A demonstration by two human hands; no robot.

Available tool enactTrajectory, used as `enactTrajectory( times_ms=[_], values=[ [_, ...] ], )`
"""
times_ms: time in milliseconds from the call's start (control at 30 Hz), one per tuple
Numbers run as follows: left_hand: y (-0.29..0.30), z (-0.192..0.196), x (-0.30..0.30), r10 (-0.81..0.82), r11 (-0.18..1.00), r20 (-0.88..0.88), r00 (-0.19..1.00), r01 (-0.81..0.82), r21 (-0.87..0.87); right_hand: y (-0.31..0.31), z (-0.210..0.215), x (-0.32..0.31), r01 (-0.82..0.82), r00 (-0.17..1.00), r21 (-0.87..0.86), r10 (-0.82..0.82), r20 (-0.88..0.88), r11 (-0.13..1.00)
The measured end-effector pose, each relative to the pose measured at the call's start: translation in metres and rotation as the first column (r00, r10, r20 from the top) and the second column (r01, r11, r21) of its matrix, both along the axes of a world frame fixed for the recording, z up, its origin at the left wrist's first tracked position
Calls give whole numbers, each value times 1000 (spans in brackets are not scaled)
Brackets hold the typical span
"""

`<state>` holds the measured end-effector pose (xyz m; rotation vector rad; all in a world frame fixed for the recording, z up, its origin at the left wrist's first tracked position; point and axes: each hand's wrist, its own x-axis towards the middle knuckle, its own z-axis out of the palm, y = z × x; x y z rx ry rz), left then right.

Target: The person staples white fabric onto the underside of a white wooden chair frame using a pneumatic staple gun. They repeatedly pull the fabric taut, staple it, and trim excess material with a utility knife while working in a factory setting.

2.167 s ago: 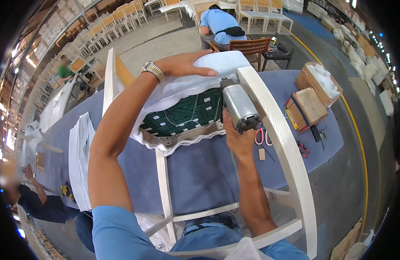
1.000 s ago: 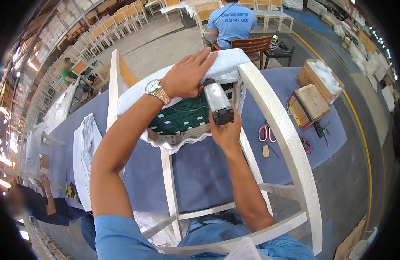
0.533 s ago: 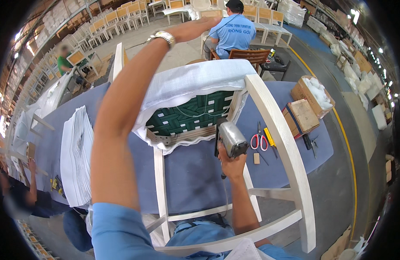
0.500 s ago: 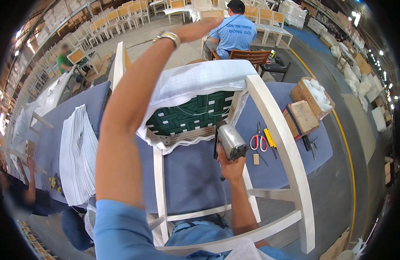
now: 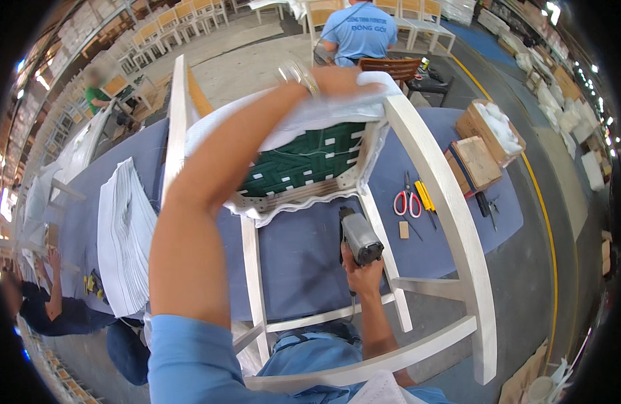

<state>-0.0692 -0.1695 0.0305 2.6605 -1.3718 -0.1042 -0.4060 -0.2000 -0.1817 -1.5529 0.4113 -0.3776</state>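
Note:
A white wooden chair frame (image 5: 440,195) lies tipped on the table, its seat underside facing me. Green woven webbing (image 5: 310,158) fills the seat opening, and white fabric (image 5: 216,124) wraps the seat edge with its loose border inside. My left hand (image 5: 347,82) lies across the fabric at the far edge of the seat, fingers stretched out and blurred by motion; a bracelet (image 5: 298,77) circles its wrist. Below the seat opening, my right hand (image 5: 363,275) grips a grey staple gun (image 5: 359,236), its nose pointing toward the seat but apart from it.
On the blue-covered table (image 5: 431,259) lie red-handled scissors (image 5: 408,202), a yellow tool (image 5: 425,195) and pliers (image 5: 492,210). Boxes (image 5: 473,165) stand at its right edge. Stacked white fabric pieces (image 5: 124,236) lie left. A seated person (image 5: 359,34) is ahead; others work at left.
My left hand has come down from above the seat onto the fabric at its far edge. The staple gun in my right hand sits slightly lower, farther from the seat.

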Motion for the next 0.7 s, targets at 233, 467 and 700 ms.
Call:
enactTrajectory(
  times_ms=[233, 467, 700],
  values=[
    [66, -42, -78, -146, 946, 564, 813, 282, -161, 5, -38, -15, -43, 998, -11, 44, 39, 999],
    [132, 41, 11, -3, 965, -231, 973, -58, -257, 13, -4, 10, -84, 994, 31, 82, 67, 996],
    [139, -27, 94, 301, 919, -641, 706, -394, -2, 28, 22, 22, -155, 969, -45, 161, 189, 987]
  ],
)
